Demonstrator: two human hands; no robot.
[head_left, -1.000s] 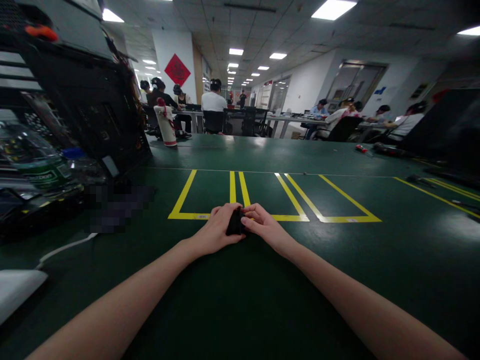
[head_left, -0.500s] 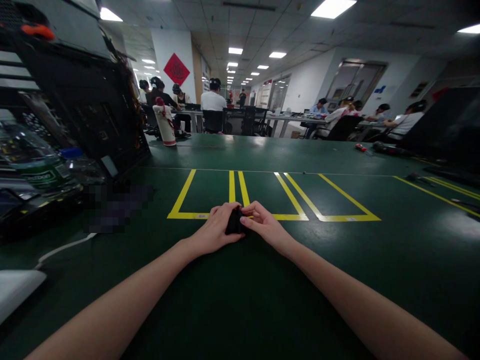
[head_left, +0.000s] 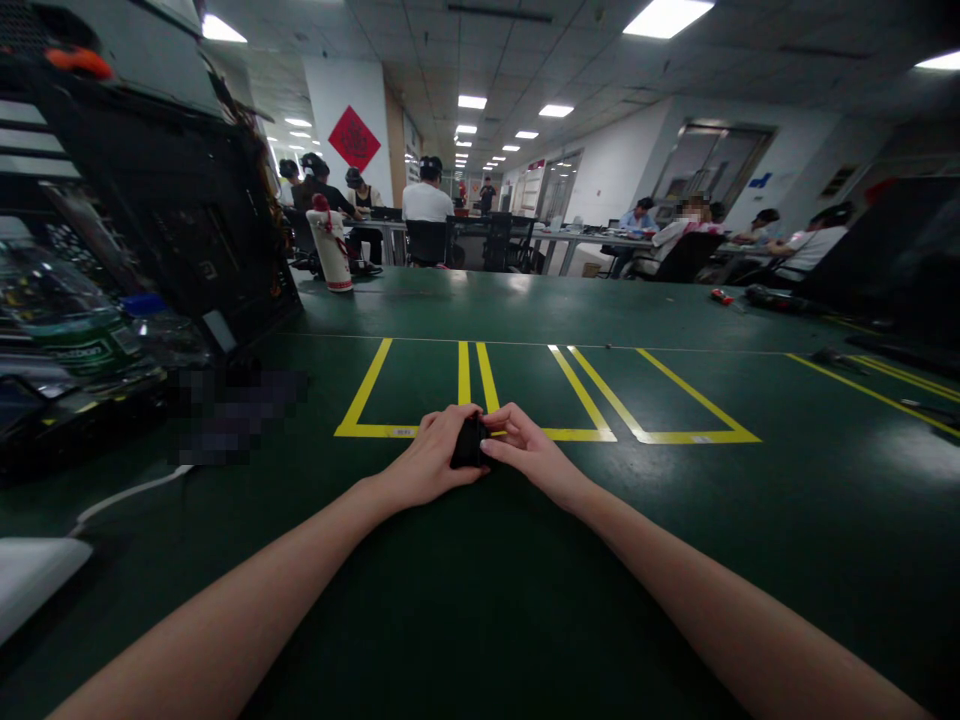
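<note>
- Black object (head_left: 466,446), its shape partly hidden by fingers, sits near the centre of the frame, a little below the middle, between the two hands.
- The left hand (head_left: 426,458) is clamped on it: the object lies at that hand's right, with the thumb along its near side and the fingers over its far side.
- The right hand (head_left: 534,458) has thumb and fingers curled at the object's right edge; whether they grip it or merely touch it, I cannot tell.
- Yellow tape (head_left: 585,436) outlines boxes across the middle of the frame, part of it hidden behind the hands.
- The green tabletop (head_left: 480,600) spreads beneath, filling most of the lower half.
- At the left edge, a clear bottle (head_left: 82,345) stands in front of a dark casing (head_left: 172,200).
- Upper left of centre, a white cylinder (head_left: 331,252) with red trim stands on the table.
- Along the upper part sit people (head_left: 427,205); a red diamond sign (head_left: 354,139) hangs on a pillar (head_left: 322,100).
</note>
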